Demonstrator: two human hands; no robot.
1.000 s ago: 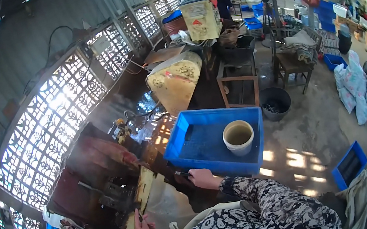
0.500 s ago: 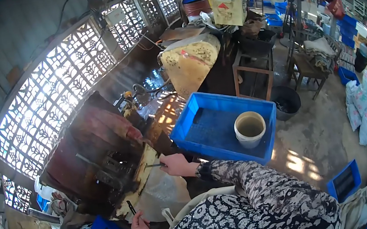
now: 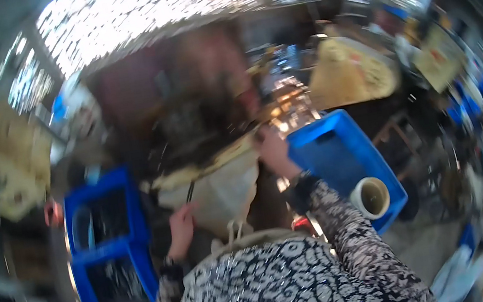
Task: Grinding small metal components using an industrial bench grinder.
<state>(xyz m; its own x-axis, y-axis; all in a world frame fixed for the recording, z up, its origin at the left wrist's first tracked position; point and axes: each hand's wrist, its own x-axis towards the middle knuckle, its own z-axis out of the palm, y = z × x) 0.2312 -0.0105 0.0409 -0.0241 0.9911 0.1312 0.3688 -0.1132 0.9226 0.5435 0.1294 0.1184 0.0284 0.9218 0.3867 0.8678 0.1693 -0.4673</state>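
Pale sheet (image 3: 219, 186): a cream, floppy piece is seen at the centre, draped over the front edge of a dark tabletop (image 3: 182, 97) just ahead of the person's body; the picture is blurred, so its material cannot be told.
Thin dark tool (image 3: 188, 192): a slim stick-like thing is held against the left part of the sheet; its kind cannot be made out.
Left hand (image 3: 180, 224): it is closed around the lower end of the tool, below the sheet's left side.
Right hand (image 3: 273, 152): it is laid on the sheet's upper right corner; whether the fingers are curled or flat cannot be told through the blur.
Blue tray (image 3: 330, 149): it is placed just right of the right hand, with a round pale cup (image 3: 370, 197) standing in its near corner.
Blue crates (image 3: 108, 248): two are set at the person's left, one behind the other.
Yellowish bag (image 3: 349, 71): it is seen farther off, behind the tray.
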